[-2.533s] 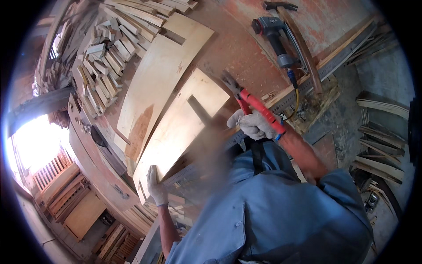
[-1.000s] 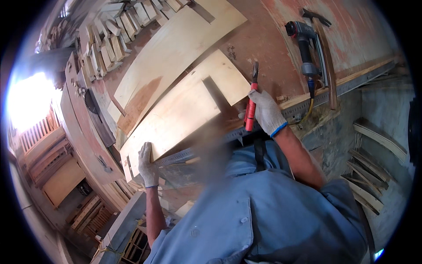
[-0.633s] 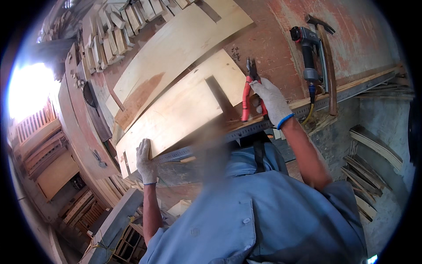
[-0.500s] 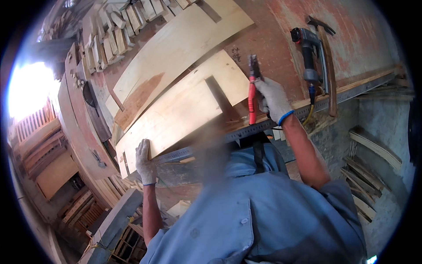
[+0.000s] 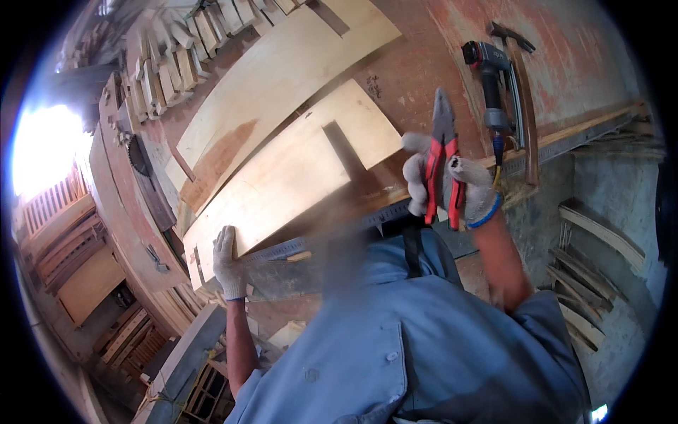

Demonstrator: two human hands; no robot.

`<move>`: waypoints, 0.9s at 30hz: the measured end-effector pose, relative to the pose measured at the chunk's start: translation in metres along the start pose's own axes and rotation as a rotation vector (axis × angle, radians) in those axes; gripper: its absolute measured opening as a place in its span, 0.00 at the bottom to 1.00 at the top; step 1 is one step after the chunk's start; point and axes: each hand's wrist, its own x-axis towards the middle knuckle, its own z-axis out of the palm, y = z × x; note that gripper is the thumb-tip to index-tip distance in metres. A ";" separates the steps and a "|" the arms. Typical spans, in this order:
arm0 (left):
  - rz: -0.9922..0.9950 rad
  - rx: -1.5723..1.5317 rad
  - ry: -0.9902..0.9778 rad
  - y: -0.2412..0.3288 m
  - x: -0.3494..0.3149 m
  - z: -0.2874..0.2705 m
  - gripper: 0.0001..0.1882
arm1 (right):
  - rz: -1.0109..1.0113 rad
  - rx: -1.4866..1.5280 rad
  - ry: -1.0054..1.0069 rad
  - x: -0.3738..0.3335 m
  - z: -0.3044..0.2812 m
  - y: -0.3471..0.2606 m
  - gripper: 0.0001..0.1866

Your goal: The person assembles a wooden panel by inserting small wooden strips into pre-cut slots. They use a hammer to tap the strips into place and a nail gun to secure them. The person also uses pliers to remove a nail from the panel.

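Your left hand (image 5: 227,263) lies flat, fingers spread, on the near edge of the board (image 5: 282,185), likely pinning it to the bench (image 5: 424,63) | your right hand (image 5: 446,185) is closed round the pliers (image 5: 443,159), nose raised above your fingers, off the board's right end | nail gun (image 5: 491,88) lies beyond.

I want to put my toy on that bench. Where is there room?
The bare red benchtop between the upper plank and the nail gun is free. It is crowded at the near edge, where the notched board, left hand and right hand with pliers sit.
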 end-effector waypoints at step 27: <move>0.031 0.057 0.046 0.003 0.000 0.003 0.31 | -0.031 -2.626 0.383 0.074 -0.011 -0.045 0.21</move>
